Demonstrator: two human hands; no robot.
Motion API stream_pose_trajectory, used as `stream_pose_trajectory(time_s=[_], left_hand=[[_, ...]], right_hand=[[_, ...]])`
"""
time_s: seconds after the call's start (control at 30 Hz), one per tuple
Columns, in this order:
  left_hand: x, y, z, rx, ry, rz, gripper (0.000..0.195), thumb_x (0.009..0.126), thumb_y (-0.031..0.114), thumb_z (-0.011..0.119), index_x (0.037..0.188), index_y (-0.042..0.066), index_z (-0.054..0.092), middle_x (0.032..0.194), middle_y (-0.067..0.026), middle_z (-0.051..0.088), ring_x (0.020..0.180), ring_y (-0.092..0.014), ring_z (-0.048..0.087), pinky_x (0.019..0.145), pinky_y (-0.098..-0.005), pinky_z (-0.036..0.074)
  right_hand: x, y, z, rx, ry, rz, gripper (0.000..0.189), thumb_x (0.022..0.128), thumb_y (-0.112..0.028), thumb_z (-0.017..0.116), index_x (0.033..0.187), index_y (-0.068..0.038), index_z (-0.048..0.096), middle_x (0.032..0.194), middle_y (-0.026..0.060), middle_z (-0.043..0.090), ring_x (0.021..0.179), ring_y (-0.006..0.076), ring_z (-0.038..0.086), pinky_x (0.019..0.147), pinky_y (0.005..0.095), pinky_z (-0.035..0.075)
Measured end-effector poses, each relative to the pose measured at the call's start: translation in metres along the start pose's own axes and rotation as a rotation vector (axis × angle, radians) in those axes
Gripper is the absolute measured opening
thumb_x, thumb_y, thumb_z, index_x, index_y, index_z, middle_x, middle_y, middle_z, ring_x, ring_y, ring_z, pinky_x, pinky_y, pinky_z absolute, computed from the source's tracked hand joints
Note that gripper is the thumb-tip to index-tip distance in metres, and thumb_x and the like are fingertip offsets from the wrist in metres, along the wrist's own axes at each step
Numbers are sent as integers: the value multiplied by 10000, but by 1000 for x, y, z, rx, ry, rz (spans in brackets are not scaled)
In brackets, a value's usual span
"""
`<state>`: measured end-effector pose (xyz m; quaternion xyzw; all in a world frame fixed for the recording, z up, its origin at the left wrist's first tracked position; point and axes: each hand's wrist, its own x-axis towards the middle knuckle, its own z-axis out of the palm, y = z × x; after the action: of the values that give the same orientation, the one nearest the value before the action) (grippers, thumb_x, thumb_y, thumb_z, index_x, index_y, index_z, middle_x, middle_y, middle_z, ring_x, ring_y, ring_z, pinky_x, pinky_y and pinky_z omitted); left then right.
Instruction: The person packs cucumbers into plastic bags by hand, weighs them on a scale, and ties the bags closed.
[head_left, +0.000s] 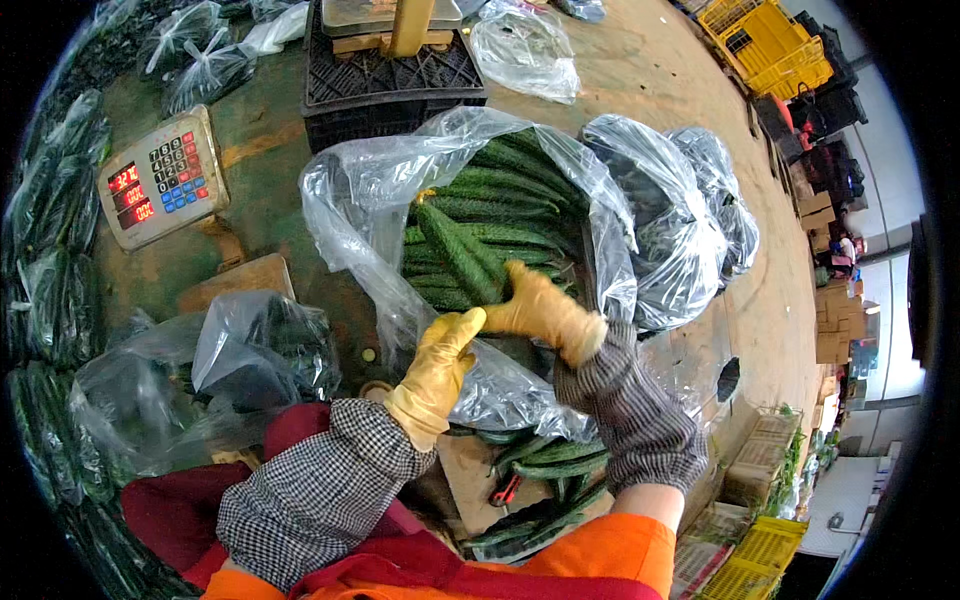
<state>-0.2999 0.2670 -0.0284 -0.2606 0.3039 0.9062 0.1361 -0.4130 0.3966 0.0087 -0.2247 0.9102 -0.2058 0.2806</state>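
A large clear plastic bag (352, 187), its mouth spread wide, holds rows of dark green cucumbers (495, 187). My right hand (544, 311), in a yellow glove, grips the lower end of a cucumber (457, 247) that lies slantwise over the rows. Close beside it, my left hand (439, 371), gloved too, is over the near edge of the bag, its fingertips near the right thumb; whether it pinches the plastic cannot be told. More cucumbers (559, 454) lie in a cardboard box (461, 472) below my hands, with a red and black box cutter (506, 489) among them.
A scale display (161, 176) with lit digits stands at the left, near a black crate (390, 101) under the scale platform. Filled plastic bags (664, 217) sit right of the open bag; others (64, 285) line the left edge. Yellow crates (772, 49) are at the upper right.
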Motion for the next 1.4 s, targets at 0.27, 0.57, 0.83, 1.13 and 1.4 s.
stream_pose_trajectory(time_s=[0.27, 0.57, 0.83, 1.13, 1.4], left_hand=[[-4, 15, 12, -206, -270, 9, 431, 794, 188, 596, 1173, 15, 484, 1006, -161, 605, 883, -249, 590, 810, -378, 481], [-4, 20, 10, -233, 6, 82, 357, 766, 44, 579, 1116, 43, 510, 1069, -148, 590, 980, -268, 564, 865, -407, 451], [12, 5, -7, -311, -6, 101, 316, 773, 86, 626, 1072, 92, 524, 1029, -128, 598, 912, -270, 574, 826, -423, 464], [0, 4, -14, -359, -190, 90, 439, 808, 397, 611, 1097, 81, 514, 1060, -104, 592, 952, -233, 568, 854, -394, 462], [-10, 22, -3, -377, -342, 171, 639, 793, 543, 545, 1168, 31, 471, 1098, -178, 561, 1039, -312, 532, 922, -467, 421]], right_hand=[[92, 52, -34, 325, 443, 26, 344, 829, -216, 580, 1076, 21, 543, 1034, 147, 608, 897, 205, 588, 772, 307, 473], [138, 37, -49, -547, 527, 220, 577, 578, -326, 775, 1054, -101, 539, 1105, 142, 503, 1098, 313, 439, 854, 445, 408], [87, 57, -6, -879, 215, -28, 227, 709, -223, 656, 886, -95, 592, 904, 107, 620, 894, 256, 609, 692, 370, 511], [-36, -59, -54, -57, 350, -36, 515, 813, -456, 579, 968, 31, 513, 792, 265, 580, 771, 336, 602, 682, 391, 460], [64, 9, -36, 194, 343, -210, 308, 816, -322, 585, 917, -31, 569, 838, 117, 615, 807, 270, 592, 720, 346, 467]])
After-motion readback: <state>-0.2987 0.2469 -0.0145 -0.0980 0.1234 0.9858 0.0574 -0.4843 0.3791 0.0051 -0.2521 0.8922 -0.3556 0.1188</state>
